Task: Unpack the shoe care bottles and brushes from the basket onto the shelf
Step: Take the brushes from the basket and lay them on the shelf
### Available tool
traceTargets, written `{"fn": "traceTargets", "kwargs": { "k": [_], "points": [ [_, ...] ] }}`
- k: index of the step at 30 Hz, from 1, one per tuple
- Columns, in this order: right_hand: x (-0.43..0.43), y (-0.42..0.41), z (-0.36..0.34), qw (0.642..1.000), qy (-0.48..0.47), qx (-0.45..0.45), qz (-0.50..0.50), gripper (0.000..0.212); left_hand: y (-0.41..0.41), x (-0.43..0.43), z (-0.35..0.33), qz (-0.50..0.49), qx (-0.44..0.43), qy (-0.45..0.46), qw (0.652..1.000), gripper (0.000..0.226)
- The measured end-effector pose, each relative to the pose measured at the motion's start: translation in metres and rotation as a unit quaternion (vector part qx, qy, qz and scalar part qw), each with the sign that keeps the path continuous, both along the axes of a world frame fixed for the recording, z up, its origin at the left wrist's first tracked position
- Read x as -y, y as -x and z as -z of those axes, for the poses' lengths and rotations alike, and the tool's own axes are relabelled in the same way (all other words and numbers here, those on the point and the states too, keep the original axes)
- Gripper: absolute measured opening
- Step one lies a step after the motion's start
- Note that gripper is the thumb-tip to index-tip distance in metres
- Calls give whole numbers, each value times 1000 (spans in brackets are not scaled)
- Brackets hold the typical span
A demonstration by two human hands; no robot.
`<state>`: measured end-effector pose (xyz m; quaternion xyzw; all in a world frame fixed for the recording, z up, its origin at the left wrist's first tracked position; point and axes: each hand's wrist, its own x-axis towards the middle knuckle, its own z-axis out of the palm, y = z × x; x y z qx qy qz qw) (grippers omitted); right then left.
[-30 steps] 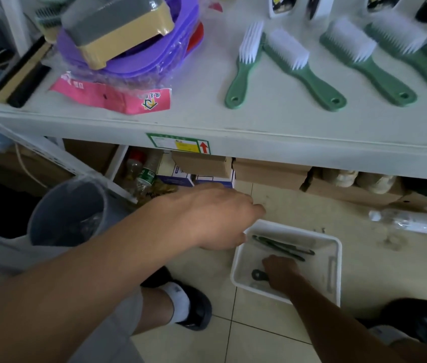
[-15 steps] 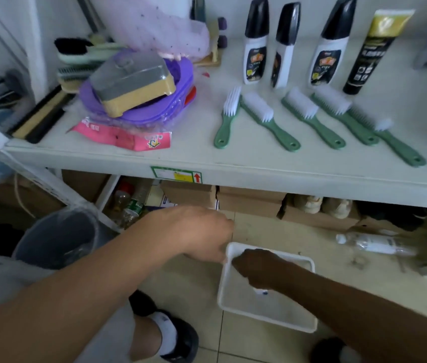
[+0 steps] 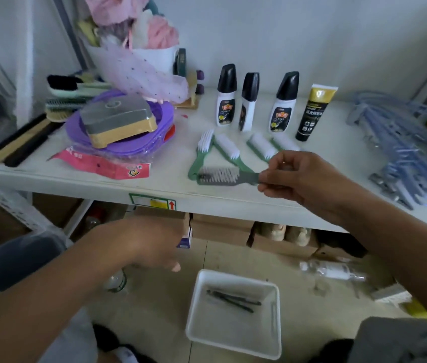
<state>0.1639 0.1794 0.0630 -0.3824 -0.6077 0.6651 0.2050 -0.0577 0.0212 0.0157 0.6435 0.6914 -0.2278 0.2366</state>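
My right hand [image 3: 295, 176] pinches the handle of a grey brush [image 3: 219, 176] with white and dark bristles, held level over the front of the white shelf [image 3: 154, 187]. Behind it lie several green-handled white brushes [image 3: 227, 148]. Three white bottles with black caps [image 3: 226, 96] and a black-and-gold tube [image 3: 312, 113] stand at the back. The white basket [image 3: 236, 344] sits on the floor below with thin dark brushes [image 3: 233, 299] in it. My left hand [image 3: 149, 244] hovers, blurred, above the basket's left corner, holding nothing, fingers loosely curled.
A purple basin stack [image 3: 128, 142] with a grey-and-tan box on top fills the shelf's left. Blue hangers [image 3: 403, 153] are piled at the right. Cardboard boxes [image 3: 223, 226] sit under the shelf; a clear bottle [image 3: 335, 271] lies on the floor.
My right hand came up out of the basket with the grey brush and now holds it over the shelf's front. My view tilted upward. The left hand stayed near the basket.
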Motion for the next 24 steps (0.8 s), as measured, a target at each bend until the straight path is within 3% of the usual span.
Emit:
{"fn": "traceTargets", "kwargs": {
  "k": [6, 12, 19, 24],
  "points": [
    [-7, 12, 22, 998, 47, 3, 31, 26, -7, -3, 0, 36, 2, 23, 999, 44],
    [-7, 10, 18, 983, -116, 145, 6, 26, -5, -2, 2, 52, -4, 33, 998, 45],
    [7, 2, 17, 947, -242, 211, -21, 11, -10, -1, 4, 65, -13, 56, 996, 51],
    [26, -1, 33, 926, -261, 251, -109, 11, -20, -4, 5, 70, -11, 70, 995, 67]
  ]
}}
